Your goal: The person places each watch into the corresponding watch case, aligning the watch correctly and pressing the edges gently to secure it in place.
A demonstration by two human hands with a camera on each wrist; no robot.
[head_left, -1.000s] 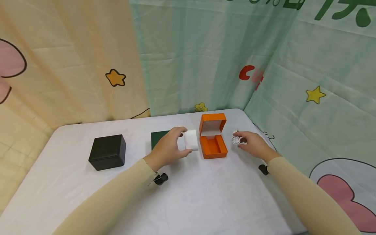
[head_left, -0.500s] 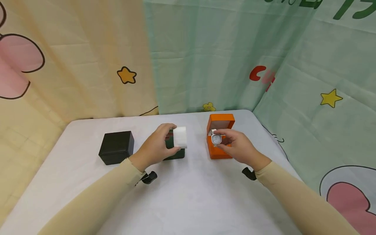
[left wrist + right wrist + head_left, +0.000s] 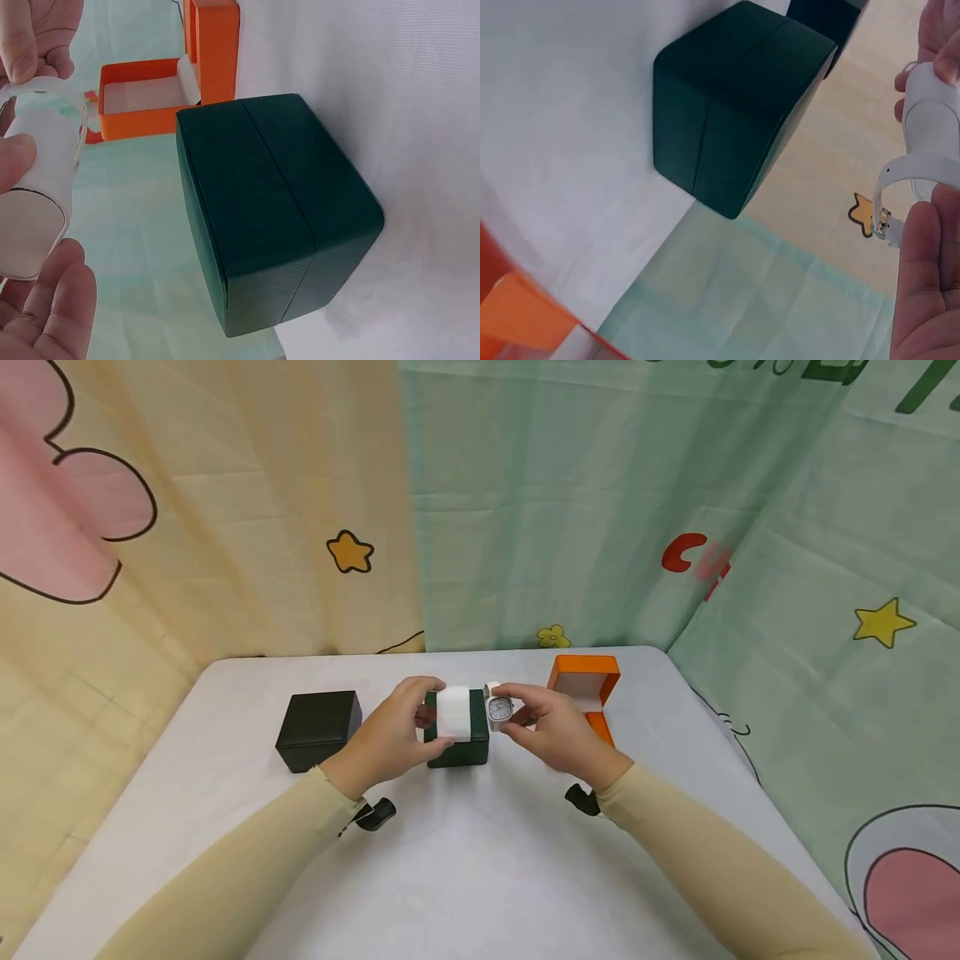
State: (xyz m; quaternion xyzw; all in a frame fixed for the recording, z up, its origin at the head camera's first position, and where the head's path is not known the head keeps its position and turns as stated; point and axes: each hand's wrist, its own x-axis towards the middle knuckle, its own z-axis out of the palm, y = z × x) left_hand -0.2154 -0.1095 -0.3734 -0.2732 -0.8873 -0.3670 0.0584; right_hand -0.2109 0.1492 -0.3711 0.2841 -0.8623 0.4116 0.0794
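1. Right hand [image 3: 558, 727] has thumb and fingers clamped on the white watch [image 3: 499, 710], dial facing the person, strap looped behind it.
2. Left hand [image 3: 382, 739] has the white cushion [image 3: 453, 714] pinched, thumb on the near side, fingers on the far side.
3. Key bit imo: from the head view, the watch hangs just right of the cushion, a sliver apart. The cushion's long axis looks to run sideways, hand to hand, so its free end points at the loop. Can't tell if the tilts match exactly.
4. Right hand is nearer the free end.
5. Green box [image 3: 459, 758] sits on the table just behind them; orange box [image 3: 587, 663], lid up, behind the right hand; black box [image 3: 318, 731] farther left.
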